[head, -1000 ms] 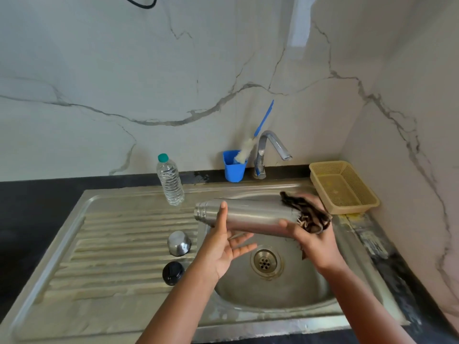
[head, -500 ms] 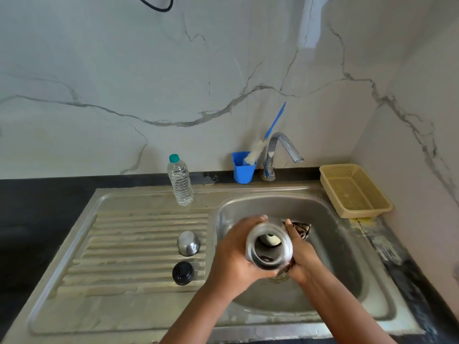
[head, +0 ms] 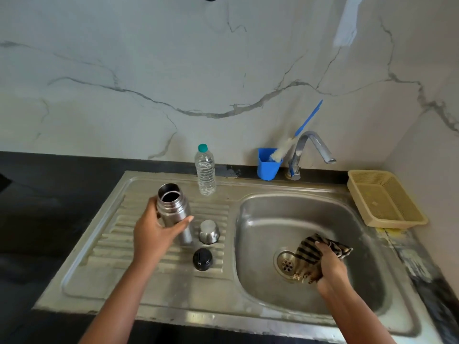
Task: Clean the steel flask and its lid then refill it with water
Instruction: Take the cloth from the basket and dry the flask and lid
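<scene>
Since its polished steel wall looks wet and slick, the steel flask (head: 173,212) is best taken round the ribbed neck, where the left hand (head: 155,232) grips it upright on the ridged draining board (head: 111,244). It is rigid, open-mouthed and probably light while empty. At four o'clock, in the sink basin (head: 273,219), the right hand (head: 329,265) clutches a soft striped cloth (head: 308,254). A domed steel cup lid (head: 209,231) and black stopper (head: 203,259) lie beside the flask.
</scene>
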Available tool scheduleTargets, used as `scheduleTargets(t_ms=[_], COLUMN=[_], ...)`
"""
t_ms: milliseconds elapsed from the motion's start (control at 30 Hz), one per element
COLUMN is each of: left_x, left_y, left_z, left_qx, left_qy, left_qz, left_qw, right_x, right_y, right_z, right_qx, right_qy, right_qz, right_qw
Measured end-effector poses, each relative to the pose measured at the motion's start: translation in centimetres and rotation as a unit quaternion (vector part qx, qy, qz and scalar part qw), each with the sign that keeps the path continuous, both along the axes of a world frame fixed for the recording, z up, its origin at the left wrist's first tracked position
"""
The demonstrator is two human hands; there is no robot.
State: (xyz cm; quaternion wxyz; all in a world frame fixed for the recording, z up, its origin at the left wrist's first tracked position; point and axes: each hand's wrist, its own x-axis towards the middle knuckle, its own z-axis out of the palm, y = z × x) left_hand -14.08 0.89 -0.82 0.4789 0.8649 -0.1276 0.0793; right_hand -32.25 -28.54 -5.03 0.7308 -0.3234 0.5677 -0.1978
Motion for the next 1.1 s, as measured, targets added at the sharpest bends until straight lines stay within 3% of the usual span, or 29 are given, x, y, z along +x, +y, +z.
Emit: scheduleTargets(t_ms=[200,800,900,1000,1100], left_x=[0.9,0.9,-0.4,-1.9,-2.9], left_y=[3.7,4.8,4.7,4.4,3.5], left_z=[-2.6,-3.0,-3.1,-3.8,-4.4], left_qx=[-0.011,-0.033,-0.027,0.023,0.14], left_qy=[0.07,0.078,0.021,-0.114,-0.322], left_qz=[0.044,0.042,0.047,0.037,0.022], left_qw=[0.996,0.996,0.998,0.993,0.936], right_x=[1.0,2.1,1.9,1.7,1.4], right_y=[1.2,5.3,5.9,6.6,7.3], right_z=[-0.9,-0.9,-1.1,-1.4,-1.6], right_qx=[0.022,0.008,0.009,0.007,0.01], right_qy=[0.006,-0.016,-0.017,-0.014,-0.011], right_qz=[0.035,0.058,0.053,0.05,0.044], right_qw=[0.999,0.998,0.998,0.999,0.999])
